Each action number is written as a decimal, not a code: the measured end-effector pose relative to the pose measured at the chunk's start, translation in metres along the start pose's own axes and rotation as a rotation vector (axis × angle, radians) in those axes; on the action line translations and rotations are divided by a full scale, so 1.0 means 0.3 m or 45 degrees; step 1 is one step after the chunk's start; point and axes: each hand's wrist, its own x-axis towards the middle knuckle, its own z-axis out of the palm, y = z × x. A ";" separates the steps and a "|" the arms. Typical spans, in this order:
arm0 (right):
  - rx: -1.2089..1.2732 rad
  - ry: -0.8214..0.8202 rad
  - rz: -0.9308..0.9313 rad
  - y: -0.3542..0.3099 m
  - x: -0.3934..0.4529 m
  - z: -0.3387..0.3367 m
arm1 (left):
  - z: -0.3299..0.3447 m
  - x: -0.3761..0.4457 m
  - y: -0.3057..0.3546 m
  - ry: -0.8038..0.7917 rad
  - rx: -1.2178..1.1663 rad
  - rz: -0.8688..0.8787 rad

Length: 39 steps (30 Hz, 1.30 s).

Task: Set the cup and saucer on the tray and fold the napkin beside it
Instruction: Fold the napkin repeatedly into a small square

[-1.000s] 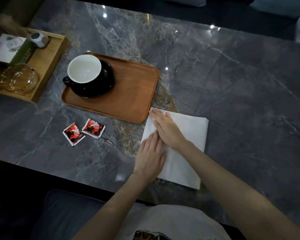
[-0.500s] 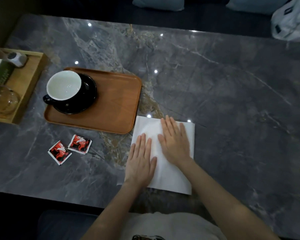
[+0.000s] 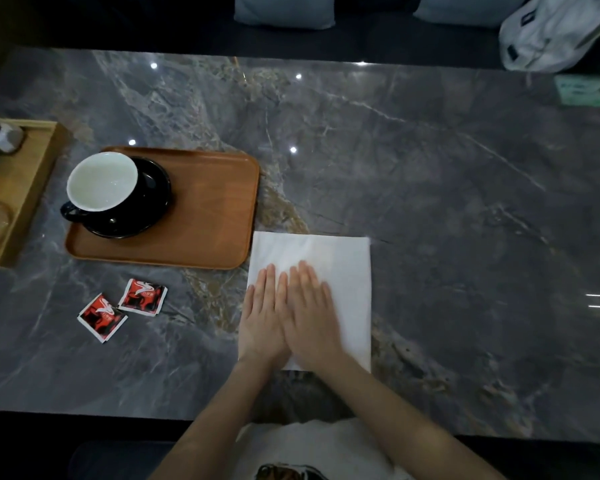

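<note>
Just right of the wooden tray (image 3: 201,209), the left hand (image 3: 262,320) and right hand (image 3: 310,317) press flat, fingers extended, gripping nothing, on the folded white napkin (image 3: 340,271); the cup (image 3: 101,183) sits on its black saucer (image 3: 142,209) at the tray's left end, on the marble worktop (image 3: 430,202)

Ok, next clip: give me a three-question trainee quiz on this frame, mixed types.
1. True or false: the cup sits on the saucer on the tray.
2. Which hands lie flat on the napkin? A) left hand only B) right hand only C) both
3. Fill in: two red ___ lie on the table in front of the tray.

Key: 1 true; 2 C; 3 packets.
</note>
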 end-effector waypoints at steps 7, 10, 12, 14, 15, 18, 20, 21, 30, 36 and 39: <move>-0.146 -0.040 -0.030 0.191 -0.066 0.025 | -0.010 -0.002 0.010 0.102 -0.070 0.001; -0.115 -0.042 0.045 0.297 -0.095 0.026 | 0.008 -0.002 0.002 0.093 -0.122 0.000; -0.087 -0.038 0.057 0.320 -0.101 0.017 | 0.010 -0.002 0.002 0.103 -0.115 -0.001; -0.078 -0.031 0.062 0.305 -0.103 0.014 | 0.013 -0.002 0.001 0.109 -0.112 0.002; -0.091 -0.020 0.055 0.286 -0.105 0.015 | 0.014 -0.001 0.000 0.113 -0.111 0.003; -0.160 -0.040 -0.087 0.232 -0.115 0.039 | 0.017 0.000 -0.003 0.125 -0.116 0.009; -0.177 -0.074 -0.148 0.234 -0.124 0.054 | 0.020 -0.004 -0.005 0.122 -0.112 0.014; -0.171 -0.073 -0.142 0.250 -0.126 0.054 | 0.020 -0.005 -0.006 0.127 -0.108 0.018; 0.123 0.154 -0.114 0.340 -0.137 -0.029 | -0.077 0.025 -0.010 -0.071 0.011 0.071; 0.214 0.275 -0.066 0.326 0.078 -0.180 | -0.272 0.254 -0.056 -0.033 -0.010 0.215; 0.027 -0.032 -0.025 0.335 0.193 -0.231 | -0.303 0.351 -0.068 -0.120 -0.039 0.255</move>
